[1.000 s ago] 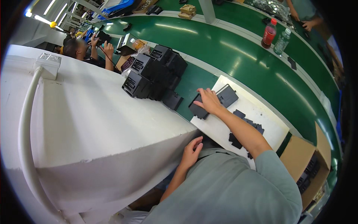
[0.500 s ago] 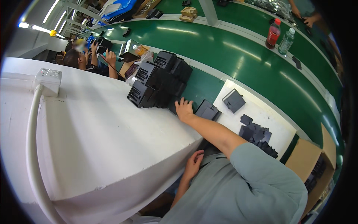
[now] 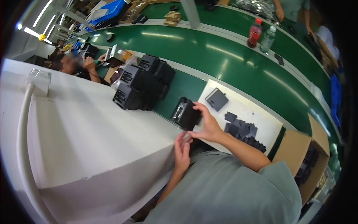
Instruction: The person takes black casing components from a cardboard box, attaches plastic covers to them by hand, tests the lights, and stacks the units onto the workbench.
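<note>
Black case (image 3: 187,114), on edge, is gripped by the right hand (image 3: 210,127); half a second ago that hand was spread empty by the stack (image 3: 143,84), which sits at the case's ten o'clock. The left hand (image 3: 182,156) has come up to six o'clock, fingers loosely curled, contact unclear, so both hands now attend one piece.

Plastic-looking held case (image 3: 191,117), glossy green surface (image 3: 179,46), matt cardboard box (image 3: 292,147)
</note>
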